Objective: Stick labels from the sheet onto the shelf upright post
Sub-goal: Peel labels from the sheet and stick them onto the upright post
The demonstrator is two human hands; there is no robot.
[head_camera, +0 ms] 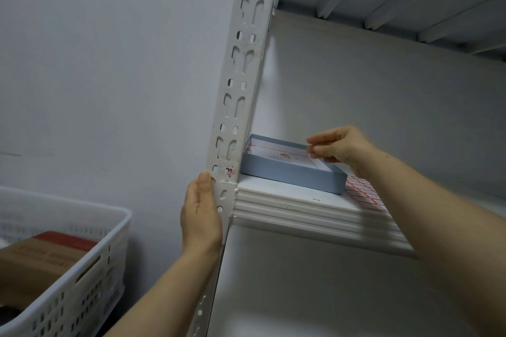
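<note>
Head view shows the shelf upright post [241, 76] running from the bottom of the frame up past the top shelf. It leans a little rightward in the wide-angle picture, and its slotted front face is turned toward the person. The left hand [201, 208] lies flat against the post's outer left edge at the level of the shelf board [315, 213], fingers straight and pointing up along the post, gripping nothing. The right hand [339, 149] hovers well to the right of the post, above the far corner of an open blue box [290, 172]. Its thumb and forefinger are pinched together, but whether a label sits between them is too small to tell. The label sheet [364, 194], gridded in red, lies flat on the shelf board just right of the box and partly under the right forearm. A small red-marked patch [229, 171] on the post just above the left thumb may be a label already placed, though it is blurred. The coming move seems to depend on the post lying to the left of the working hand, across the box. The right hand would have to travel leftward to the front face just above the left hand, and any label would need squaring to the post's vertical run and kept off the slots.
</note>
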